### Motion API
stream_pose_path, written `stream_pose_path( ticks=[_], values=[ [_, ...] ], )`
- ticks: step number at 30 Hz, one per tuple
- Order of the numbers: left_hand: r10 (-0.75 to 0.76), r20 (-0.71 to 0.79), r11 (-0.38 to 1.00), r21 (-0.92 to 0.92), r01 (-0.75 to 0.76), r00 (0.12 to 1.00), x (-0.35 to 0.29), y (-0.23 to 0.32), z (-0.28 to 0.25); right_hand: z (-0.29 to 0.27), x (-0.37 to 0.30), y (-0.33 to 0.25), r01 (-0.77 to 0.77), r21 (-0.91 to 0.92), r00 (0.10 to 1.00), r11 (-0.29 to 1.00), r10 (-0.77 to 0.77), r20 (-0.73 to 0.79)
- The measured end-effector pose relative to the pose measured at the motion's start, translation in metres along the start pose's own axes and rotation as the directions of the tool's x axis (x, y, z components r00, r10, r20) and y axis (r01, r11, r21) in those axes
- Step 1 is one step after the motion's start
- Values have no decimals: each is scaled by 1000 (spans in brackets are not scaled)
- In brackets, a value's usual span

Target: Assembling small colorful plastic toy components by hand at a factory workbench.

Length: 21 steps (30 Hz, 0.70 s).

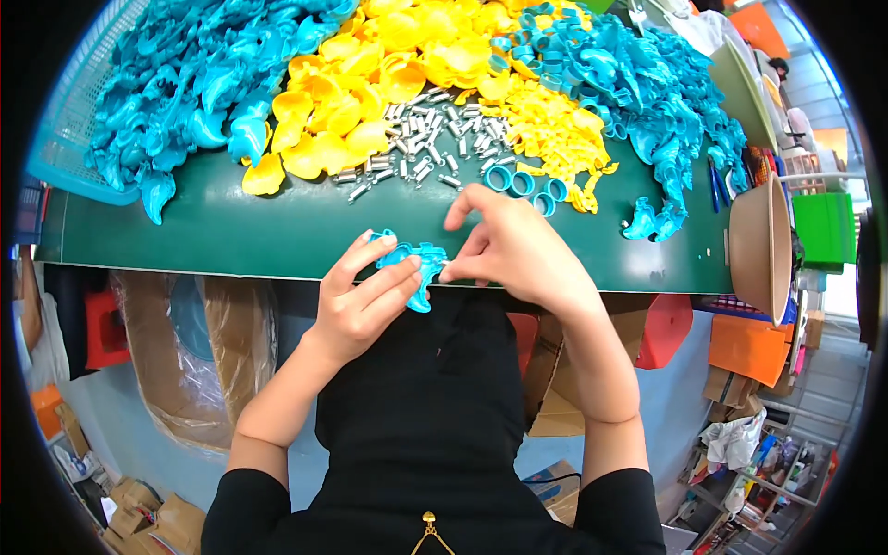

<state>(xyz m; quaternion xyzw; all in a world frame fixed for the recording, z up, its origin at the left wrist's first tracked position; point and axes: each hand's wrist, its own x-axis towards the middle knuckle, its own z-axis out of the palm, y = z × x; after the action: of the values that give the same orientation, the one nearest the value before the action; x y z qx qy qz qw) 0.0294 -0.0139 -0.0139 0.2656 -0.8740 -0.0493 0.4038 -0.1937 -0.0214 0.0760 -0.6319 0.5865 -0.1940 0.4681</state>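
My left hand (356, 305) grips a blue plastic toy shell half (427, 262) just above the table's near edge, its fingers curled round the left side. At the shell's right side, the thumb and index finger of my right hand (504, 245) are pinched together. A tiny pale bit shows at those fingertips, too small to name. Beyond my hands lies a scatter of small silver metal cylinders (430, 139). Several blue rings (521, 183) lie close to my right knuckles.
On the green table (213, 236), heaps of blue shells (213, 74), yellow rounded pieces (342, 111), small yellow parts (555, 129) and more blue parts (661, 139) line the far side. A blue basket (69, 148) stands far left; a tan basin (760, 245) borders the right edge, near blue-handled pliers (719, 188).
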Motion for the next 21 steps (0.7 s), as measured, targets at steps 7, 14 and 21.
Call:
stream_pose_path(
  ticks=[7,14,21],
  values=[
    [-26,182,1000,21,23,983,32,26,-17,-46,-13,50,20,-611,749,791,-417,-515],
    [-4,263,1000,1,4,965,50,32,-7,-68,10,49,-25,-715,841,699,-372,-393],
    [-50,228,996,-63,66,972,44,31,0,-32,-43,41,170,-587,722,791,-506,-472]
  ],
)
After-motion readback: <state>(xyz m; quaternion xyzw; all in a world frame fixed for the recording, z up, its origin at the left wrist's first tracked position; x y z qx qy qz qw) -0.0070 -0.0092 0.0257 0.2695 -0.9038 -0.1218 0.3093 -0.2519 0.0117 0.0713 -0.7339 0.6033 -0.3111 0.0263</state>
